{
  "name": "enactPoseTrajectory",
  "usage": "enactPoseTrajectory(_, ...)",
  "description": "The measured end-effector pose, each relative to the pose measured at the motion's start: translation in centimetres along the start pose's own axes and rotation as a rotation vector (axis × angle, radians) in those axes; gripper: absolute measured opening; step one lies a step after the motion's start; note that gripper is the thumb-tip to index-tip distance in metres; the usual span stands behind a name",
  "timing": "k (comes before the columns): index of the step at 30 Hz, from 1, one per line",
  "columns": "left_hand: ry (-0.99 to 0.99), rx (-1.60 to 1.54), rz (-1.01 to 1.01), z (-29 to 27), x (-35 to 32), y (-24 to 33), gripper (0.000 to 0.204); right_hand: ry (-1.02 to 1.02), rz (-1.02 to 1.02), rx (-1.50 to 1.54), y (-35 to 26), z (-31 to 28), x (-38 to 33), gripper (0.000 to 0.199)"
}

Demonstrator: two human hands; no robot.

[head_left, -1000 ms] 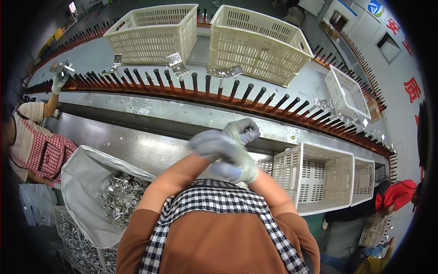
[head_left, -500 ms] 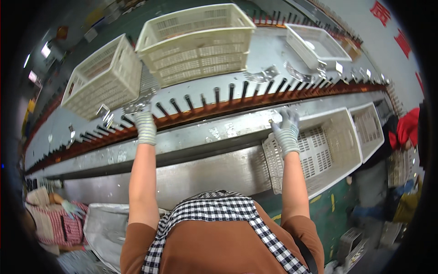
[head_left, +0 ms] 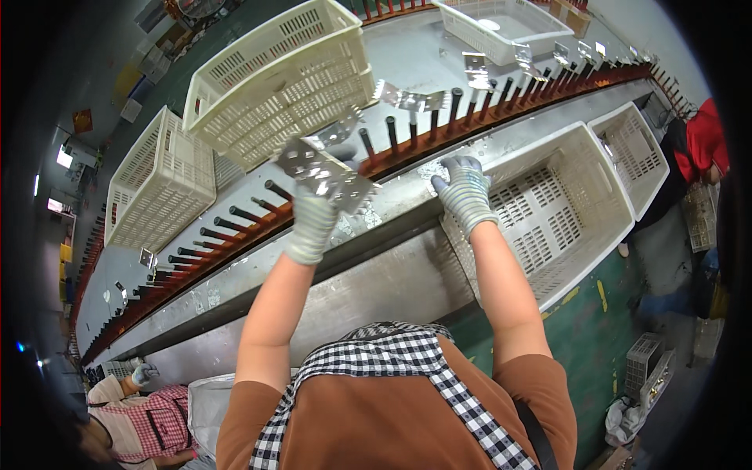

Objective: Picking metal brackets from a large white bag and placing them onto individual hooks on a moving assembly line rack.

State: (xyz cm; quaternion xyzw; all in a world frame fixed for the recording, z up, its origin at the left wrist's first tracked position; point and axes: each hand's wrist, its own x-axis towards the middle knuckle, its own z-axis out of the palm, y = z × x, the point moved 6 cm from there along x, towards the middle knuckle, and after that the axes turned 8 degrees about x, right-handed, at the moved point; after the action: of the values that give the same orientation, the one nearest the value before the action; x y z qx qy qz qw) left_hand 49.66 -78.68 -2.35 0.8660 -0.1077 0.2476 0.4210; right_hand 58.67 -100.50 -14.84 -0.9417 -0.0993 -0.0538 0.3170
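Note:
My left hand, in a pale striped glove with grey fingers, is closed around shiny perforated metal plates with jagged edges. It holds them over the row of pegs, tilted; the plates partly hide its fingers. My right hand, gloved alike, is over the metal ledge beside the near white crate. Its thumb stands apart from the fingers, and I see nothing in it. Similar metal pieces hang or lie at the dark-tipped pegs beyond my hands.
A near white crate is at my right, with a smaller crate behind it. Stacked cream crates and another crate stand beyond the pegs. A shallow white tray lies at the back. One co-worker is at lower left, another at right.
My left hand has moved to the right and now carries the metal plates over the pegs. My right hand has shifted slightly left along the ledge. The whole view has turned.

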Motion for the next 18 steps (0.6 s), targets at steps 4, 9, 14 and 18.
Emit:
enactPoseTrajectory(4, -0.097, -0.143, -0.179, 6.7, 1.3, -4.1, 0.029, 0.016, -0.028, 0.030, 0.7, 0.5, -0.2, 0.044)
enactPoseTrajectory(9, -0.238, 0.527, 0.118, 9.6, 3.6, -10.5, 0.018, -0.023, -0.055, 0.024, -0.7, 0.8, -0.6, 0.044)
enactPoseTrajectory(14, -0.224, 0.604, -0.050, 9.0, 4.7, -10.5, 0.020, -0.040, -0.008, 0.029, 0.6, 0.6, -0.9, 0.043)
enactPoseTrajectory(18, 0.274, 0.530, 0.297, 5.0, 4.7, -2.6, 0.025, -0.042, 0.005, 0.023, 0.9, 0.7, -1.0, 0.042)
